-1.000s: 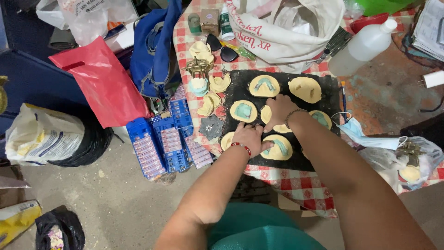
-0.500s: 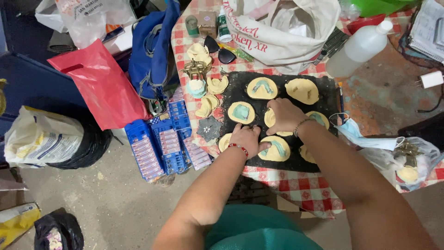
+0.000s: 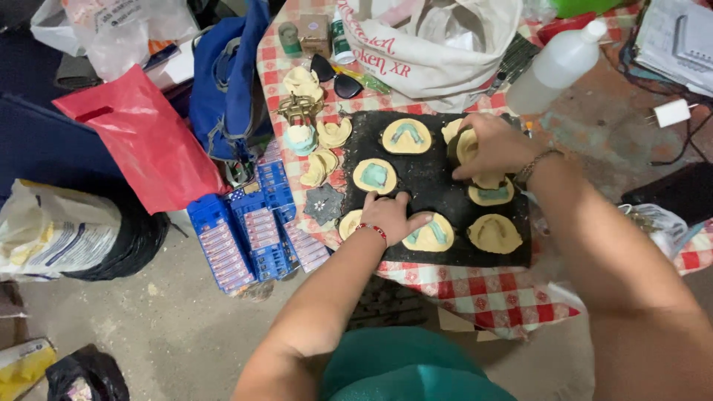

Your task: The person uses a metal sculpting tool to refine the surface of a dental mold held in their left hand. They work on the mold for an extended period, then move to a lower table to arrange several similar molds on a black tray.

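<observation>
A tray (image 3: 438,186) lies at the centre of the frame on the tabletop (image 3: 512,297), with plaster moulds (image 3: 375,176) set on it in rows. More moulds (image 3: 327,148) lie just left of the tray. A cloth bag (image 3: 438,52) sits behind it, a bottle (image 3: 557,67) to the upper right. Boxes (image 3: 252,230) lie on the floor (image 3: 148,327), left of the tabletop.

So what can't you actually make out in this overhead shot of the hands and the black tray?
Head view only:
- Cast under the right hand: mostly covered by the fingers.
- Tray near-left corner: left hand hides whatever lies beneath.
- White tote bag: top cut off by the frame edge.
- Bottles behind: details too small.
</observation>
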